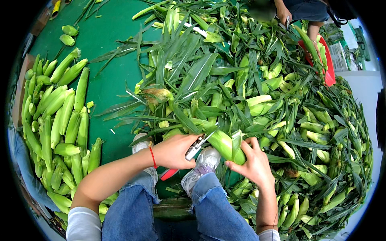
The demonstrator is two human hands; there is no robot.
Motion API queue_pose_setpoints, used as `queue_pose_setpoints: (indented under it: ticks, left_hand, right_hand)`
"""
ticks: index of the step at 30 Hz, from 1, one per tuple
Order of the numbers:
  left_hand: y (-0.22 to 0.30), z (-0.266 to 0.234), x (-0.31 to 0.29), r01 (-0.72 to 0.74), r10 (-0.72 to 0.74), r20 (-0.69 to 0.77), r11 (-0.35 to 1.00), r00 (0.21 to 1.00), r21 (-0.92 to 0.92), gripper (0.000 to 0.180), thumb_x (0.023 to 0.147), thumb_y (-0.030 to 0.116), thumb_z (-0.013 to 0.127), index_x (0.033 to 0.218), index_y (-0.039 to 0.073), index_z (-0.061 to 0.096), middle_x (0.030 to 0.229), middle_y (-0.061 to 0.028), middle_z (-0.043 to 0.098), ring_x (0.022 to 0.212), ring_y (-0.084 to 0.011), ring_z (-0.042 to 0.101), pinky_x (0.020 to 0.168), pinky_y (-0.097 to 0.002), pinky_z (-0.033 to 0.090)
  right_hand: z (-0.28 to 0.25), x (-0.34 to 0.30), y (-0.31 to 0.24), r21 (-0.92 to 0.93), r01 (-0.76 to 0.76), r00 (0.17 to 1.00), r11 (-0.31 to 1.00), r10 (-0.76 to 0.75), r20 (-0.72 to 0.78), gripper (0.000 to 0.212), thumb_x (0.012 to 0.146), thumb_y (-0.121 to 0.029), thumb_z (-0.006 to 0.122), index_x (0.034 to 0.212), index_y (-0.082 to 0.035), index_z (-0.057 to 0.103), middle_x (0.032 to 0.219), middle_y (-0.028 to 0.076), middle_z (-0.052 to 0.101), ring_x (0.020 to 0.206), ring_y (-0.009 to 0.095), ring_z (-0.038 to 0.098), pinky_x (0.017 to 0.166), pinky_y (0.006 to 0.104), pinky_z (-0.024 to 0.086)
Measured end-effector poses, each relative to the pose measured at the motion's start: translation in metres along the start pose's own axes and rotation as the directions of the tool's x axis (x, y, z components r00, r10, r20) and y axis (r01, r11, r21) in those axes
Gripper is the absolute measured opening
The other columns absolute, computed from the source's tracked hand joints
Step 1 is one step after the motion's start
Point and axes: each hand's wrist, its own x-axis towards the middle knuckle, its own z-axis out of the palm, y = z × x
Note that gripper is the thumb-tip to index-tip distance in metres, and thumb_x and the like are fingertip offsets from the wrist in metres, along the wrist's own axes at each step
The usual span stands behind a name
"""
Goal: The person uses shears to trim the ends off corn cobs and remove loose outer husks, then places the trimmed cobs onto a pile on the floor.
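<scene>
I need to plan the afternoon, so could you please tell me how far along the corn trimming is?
Done: a long row of trimmed ears on the green mat. In hand: the right hand steadies one corn ear while the left hand works red-handled shears. Left: a big untrimmed heap.

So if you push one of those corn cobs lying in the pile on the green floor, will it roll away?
Probably a little. Each ear in the pile of trimmed corn is long and round, so it may roll sideways, not endwise. Its neighbours lie tight against it and would likely stop it. It looks firm, not floppy like the loose leaves.
</scene>
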Motion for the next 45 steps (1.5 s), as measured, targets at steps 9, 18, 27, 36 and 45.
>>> queue_pose_setpoints:
  ticks: [9, 18, 27, 36, 45]
  left_hand:
    - [-0.01, 0.009, 0.012, 0.119, -0.088, -0.159, 0.974, 0.983, 0.195, 0.032, 0.065, 0.017, 0.061, 0.089, -0.001, 0.049, 0.067, -0.0202, 0.058, 0.064, -0.0377, 0.059, 0.058, -0.044, 0.048]
    - [-0.027, 0.005, 0.001, 0.229, -0.22, 0.148, 0.972, 0.964, -0.046, 0.079, 0.065, 0.016, 0.062, 0.134, 0.001, 0.025, 0.103, -0.015, 0.048, 0.094, -0.0251, 0.052, 0.081, -0.0296, 0.042]
    - [0.0, 0.027, 0.005, 0.16, -0.083, 0.192, 0.887, 0.978, -0.433, 0.089, 0.069, 0.011, 0.065, 0.14, 0.002, 0.012, 0.117, -0.009, 0.042, 0.108, -0.0186, 0.042, 0.094, -0.0283, 0.034]
    - [0.013, 0.045, 0.029, -0.068, 0.065, -0.019, 0.961, 0.998, -0.269, 0.091, 0.068, 0.015, 0.062, 0.137, -0.008, 0.007, 0.124, -0.0246, 0.034, 0.118, -0.0341, 0.038, 0.101, -0.0369, 0.03]
    - [0.003, 0.012, 0.05, -0.009, 0.108, -0.353, 0.963, 0.93, 0.271, 0.085, 0.061, 0.019, 0.065, 0.13, -0.006, 0.024, 0.104, -0.0228, 0.042, 0.099, -0.0399, 0.044, 0.09, -0.0451, 0.035]
  right_hand:
    - [0.004, 0.01, 0.035, 0.302, 0.019, 0.998, 0.953, -0.037, 0.054, 0.067, 0.063, -0.044, 0.075, 0.109, -0.001, 0.052, 0.097, 0.016, 0.055, 0.089, 0.033, 0.056, 0.077, 0.0374, 0.045]
    - [0.013, -0.004, 0.072, 0.902, -0.035, 0.999, 0.43, 0.026, 0.027, 0.067, 0.066, -0.037, 0.075, 0.117, -0.002, 0.05, 0.112, 0.008, 0.056, 0.101, 0.02, 0.055, 0.088, 0.0323, 0.042]
    - [0.062, 0.022, 0.054, 0.857, -0.063, 0.996, -0.512, 0.017, 0.083, 0.083, 0.074, -0.07, 0.048, 0.133, -0.013, 0.033, 0.105, 0.012, 0.053, 0.088, 0.027, 0.056, 0.072, 0.0442, 0.052]
    - [0.062, 0.026, 0.026, 0.989, 0.022, 0.973, -0.146, 0.229, 0.013, 0.069, 0.08, -0.054, 0.057, 0.123, -0.005, 0.037, 0.099, 0.012, 0.054, 0.08, 0.025, 0.061, 0.064, 0.0374, 0.056]
    - [0.037, 0.031, 0.016, 0.922, -0.198, 0.967, -0.334, 0.084, 0.239, 0.063, 0.088, -0.057, 0.034, 0.118, -0.003, 0.046, 0.096, 0.017, 0.057, 0.072, 0.028, 0.061, 0.059, 0.0377, 0.053]
